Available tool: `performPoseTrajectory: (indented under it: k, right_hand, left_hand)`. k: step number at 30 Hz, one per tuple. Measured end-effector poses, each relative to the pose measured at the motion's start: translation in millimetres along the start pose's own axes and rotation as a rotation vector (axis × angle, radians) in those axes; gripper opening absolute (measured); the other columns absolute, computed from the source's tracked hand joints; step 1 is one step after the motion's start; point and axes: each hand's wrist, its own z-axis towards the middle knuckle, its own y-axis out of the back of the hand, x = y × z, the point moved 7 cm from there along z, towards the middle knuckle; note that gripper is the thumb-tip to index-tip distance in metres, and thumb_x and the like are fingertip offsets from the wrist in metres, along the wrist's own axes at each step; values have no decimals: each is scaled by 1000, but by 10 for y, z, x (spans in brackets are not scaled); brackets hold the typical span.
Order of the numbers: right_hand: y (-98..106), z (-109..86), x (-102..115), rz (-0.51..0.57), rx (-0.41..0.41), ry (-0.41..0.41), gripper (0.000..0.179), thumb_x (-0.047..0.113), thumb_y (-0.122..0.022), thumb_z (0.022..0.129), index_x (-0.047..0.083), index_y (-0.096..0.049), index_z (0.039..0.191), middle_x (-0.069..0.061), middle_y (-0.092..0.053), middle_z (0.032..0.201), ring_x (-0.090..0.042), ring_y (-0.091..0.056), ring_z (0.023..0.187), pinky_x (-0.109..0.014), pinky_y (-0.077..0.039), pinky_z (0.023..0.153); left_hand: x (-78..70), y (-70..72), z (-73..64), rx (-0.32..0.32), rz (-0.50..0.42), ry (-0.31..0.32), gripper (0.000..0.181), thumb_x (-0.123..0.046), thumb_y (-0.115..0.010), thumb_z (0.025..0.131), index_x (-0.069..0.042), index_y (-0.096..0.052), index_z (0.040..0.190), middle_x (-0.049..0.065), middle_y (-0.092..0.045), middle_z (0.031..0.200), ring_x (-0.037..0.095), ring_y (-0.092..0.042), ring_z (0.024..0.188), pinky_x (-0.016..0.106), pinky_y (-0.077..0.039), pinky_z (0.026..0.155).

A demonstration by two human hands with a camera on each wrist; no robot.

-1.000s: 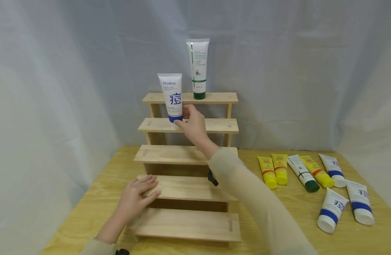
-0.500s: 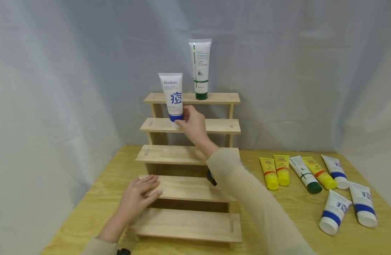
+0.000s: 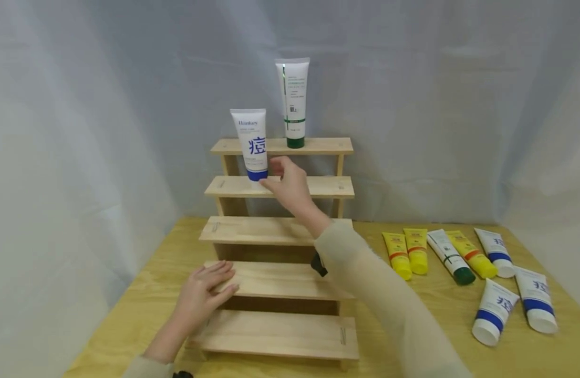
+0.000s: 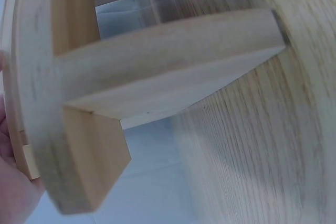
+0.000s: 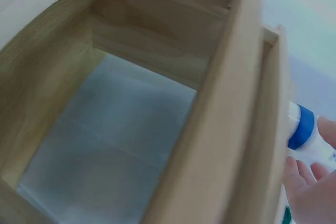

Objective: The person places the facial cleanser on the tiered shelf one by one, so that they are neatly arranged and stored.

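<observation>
A white tube with a blue band [image 3: 250, 137] stands upright on its cap, on the left half of the second shelf from the top [image 3: 325, 185]. Just to its right is my right hand [image 3: 292, 185], thumb and fingers parted; in the head view the thumb tip overlaps the tube's base. The right wrist view shows the blue band [image 5: 303, 127] with the thumb and fingers loose around it. My left hand [image 3: 202, 294] rests, fingers extended, on the left end of the fourth shelf down [image 3: 280, 279]. Only part of that hand [image 4: 16, 192] shows in the left wrist view.
A white tube with a green cap [image 3: 293, 100] stands on the top shelf [image 3: 330, 146]. On the wooden table [image 3: 413, 325] to the right lie yellow tubes [image 3: 416, 252], a green-capped tube [image 3: 448, 254] and blue-banded tubes [image 3: 495, 312]. A pale curtain [image 3: 413, 131] hangs behind.
My right hand's fingers have loosened and drawn slightly right from the blue-banded tube, which stays standing on its shelf. My left hand keeps its place.
</observation>
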Motion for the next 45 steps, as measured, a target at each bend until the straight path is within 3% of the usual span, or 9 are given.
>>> performPoseTrajectory:
  k: [5,11,19,28,38,45]
  right_hand:
    - [200,-88,62,-14,19,26,45,18,-69,78,3,-50,116,-10,-57,111,-18,-52,101,-26,-41,88]
    - [445,-270,-48,-33,58,16,44,21,-69,78,3,-52,114,-10,-56,111,-18,-52,101,-28,-40,91]
    - [902,-542,-198,-90,38,85,46,22,-69,77,-2,-53,112,-13,-57,109,-22,-53,100,-31,-43,88]
    - [1271,-884,-569,-173,46,42,40,12,-68,78,-4,-51,111,-19,-55,110,-29,-51,102,-38,-42,89]
    - [1617,-1218,-1022,-266,34,-41,44,24,-65,81,-4,-51,112,-20,-55,109,-32,-51,101,-43,-41,88]
    - [1830,-1494,-1279,-348,15,-92,42,23,-65,81,-5,-51,110,-23,-55,107,-35,-52,99,-44,-43,84]
  left_hand:
    - [18,16,16,9,5,15,34,-20,-72,71,3,-66,96,14,-60,108,31,-54,103,58,-34,87]
    - [12,14,18,20,13,15,34,-21,-72,71,2,-67,95,12,-61,108,31,-54,103,57,-33,88]
    - [-20,34,49,12,20,3,33,-20,-73,70,2,-67,94,13,-61,107,31,-55,102,57,-34,88]
    - [-36,33,33,10,26,0,34,-20,-73,70,2,-67,95,13,-61,107,31,-55,101,57,-34,87]
    - [-13,32,33,7,27,7,34,-22,-72,71,2,-67,95,12,-61,108,31,-55,102,56,-33,88]
    - [-23,36,23,3,21,10,34,-20,-73,71,2,-67,95,12,-61,107,30,-55,101,56,-33,88]
